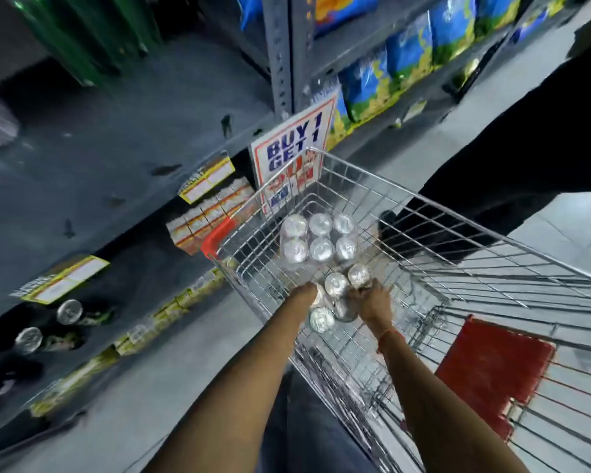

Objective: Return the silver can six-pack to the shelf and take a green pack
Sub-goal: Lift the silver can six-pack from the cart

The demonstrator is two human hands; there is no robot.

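Two silver can six-packs lie in a wire shopping cart (458,213). The near silver six-pack (336,285) is between my hands, its can tops facing up. My left hand (307,291) grips its left side and my right hand (372,300) grips its right side. A second silver six-pack (319,242) sits farther forward in the cart, untouched. Green packs (82,39) stand blurred on the upper shelf at the top left. Cans with green wrap (70,312) lie on the low shelf at the left.
A grey metal shelf (116,131) runs along the left with yellow price tags (209,179). A "BUY 1 GET 1" sign (294,155) stands past the cart's front. Blue-yellow bags (413,52) fill the far shelves. A red flap (492,370) hangs in the cart.
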